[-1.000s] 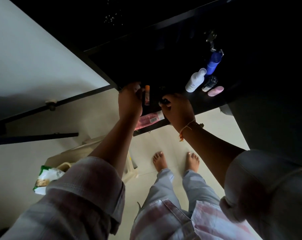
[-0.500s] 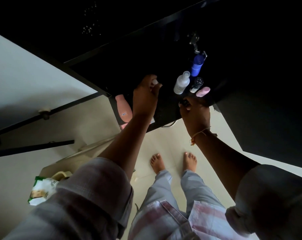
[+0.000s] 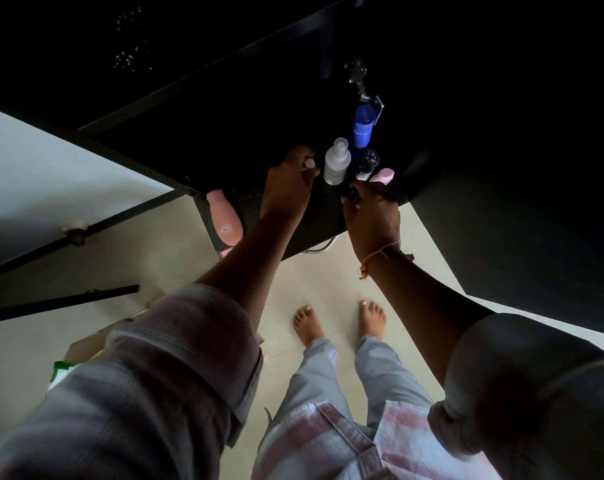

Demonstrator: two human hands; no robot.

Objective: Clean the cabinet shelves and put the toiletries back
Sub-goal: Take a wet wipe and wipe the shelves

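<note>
A dark cabinet shelf (image 3: 314,223) holds toiletries. My left hand (image 3: 286,188) grips a small item with a pale cap (image 3: 309,163), just left of a clear spray bottle (image 3: 335,161). My right hand (image 3: 371,216) holds a small dark object (image 3: 349,194) at the shelf's front, below a dark-capped bottle (image 3: 367,164) and a pink item (image 3: 383,174). A blue bottle (image 3: 362,128) stands behind them. A pink bottle (image 3: 224,220) lies at the shelf's left end.
A metal hinge (image 3: 357,77) sits above the blue bottle. A metal handle (image 3: 319,247) shows under the shelf edge. On the floor at left are a cardboard box (image 3: 96,344) and a green-white packet (image 3: 60,370). My bare feet (image 3: 338,323) stand on pale tiles.
My left hand has moved right from the shelf's left part to beside the spray bottle, carrying the small capped item. My right hand shifted right toward the bottles. The pink bottle now shows.
</note>
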